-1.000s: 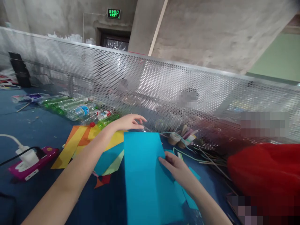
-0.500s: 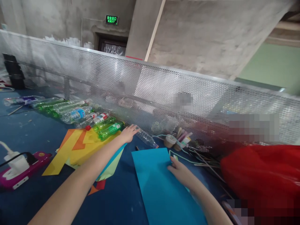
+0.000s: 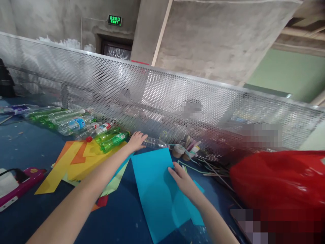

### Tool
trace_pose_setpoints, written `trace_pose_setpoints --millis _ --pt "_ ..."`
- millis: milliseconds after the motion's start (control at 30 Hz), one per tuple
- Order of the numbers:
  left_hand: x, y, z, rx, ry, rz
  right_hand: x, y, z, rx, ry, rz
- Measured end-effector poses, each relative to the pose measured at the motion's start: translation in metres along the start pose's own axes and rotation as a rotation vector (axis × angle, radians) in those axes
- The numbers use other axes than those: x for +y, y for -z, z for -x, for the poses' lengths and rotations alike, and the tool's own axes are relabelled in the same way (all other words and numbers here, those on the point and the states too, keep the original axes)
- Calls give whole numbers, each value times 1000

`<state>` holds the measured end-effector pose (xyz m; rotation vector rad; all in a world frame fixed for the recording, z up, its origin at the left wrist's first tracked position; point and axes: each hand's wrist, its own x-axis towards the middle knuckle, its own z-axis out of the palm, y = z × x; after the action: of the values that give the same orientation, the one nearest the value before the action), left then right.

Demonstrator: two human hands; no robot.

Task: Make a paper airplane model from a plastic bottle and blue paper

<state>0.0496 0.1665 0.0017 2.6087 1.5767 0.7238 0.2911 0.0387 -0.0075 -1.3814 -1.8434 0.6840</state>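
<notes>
My left hand [image 3: 137,141] reaches to the perforated barrier, its fingers closed over the near end of a clear plastic bottle [image 3: 155,143]. That bottle lies on its side along the foot of the barrier, partly hidden by the hand. With its thumb and fingers my right hand [image 3: 178,173] pinches the right edge of a blue sheet of paper [image 3: 154,189]. The sheet is raised a little off the blue tabletop. Another blue piece [image 3: 197,216] lies beneath it at the right. Left of my left hand, a green bottle [image 3: 114,142] rests by yellow paper [image 3: 86,162].
Several more bottles [image 3: 76,124] lie in a row along the perforated metal barrier [image 3: 101,74]. Small cups with sticks [image 3: 179,151] and cords stand right of centre. A red plastic bag [image 3: 276,179] fills the right side. At the left is a purple power strip [image 3: 30,178].
The clear bottle's cap end has swung toward the barrier, so it lies more level. My right hand has shifted the blue sheet left and away from me, uncovering the other blue piece.
</notes>
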Motion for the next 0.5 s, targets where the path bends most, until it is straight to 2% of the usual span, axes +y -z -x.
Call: trace_pose_setpoints --millis 133,267,333,367,433,500 --pt "5 31 21 -100 96 212 -10 -2 1 -34 39 -216" --pt "18 58 53 -295 105 443 -18 -7 3 -59 26 -304" --pt "26 65 66 -525 155 849 -20 -10 4 -46 43 -286" --pt "30 66 72 -588 161 1003 -22 -11 5 -28 55 -263" --pt "36 65 79 -583 158 1187 -26 -13 6 28 87 -196" --pt "39 62 83 -498 133 1232 -31 -13 9 97 117 -111"
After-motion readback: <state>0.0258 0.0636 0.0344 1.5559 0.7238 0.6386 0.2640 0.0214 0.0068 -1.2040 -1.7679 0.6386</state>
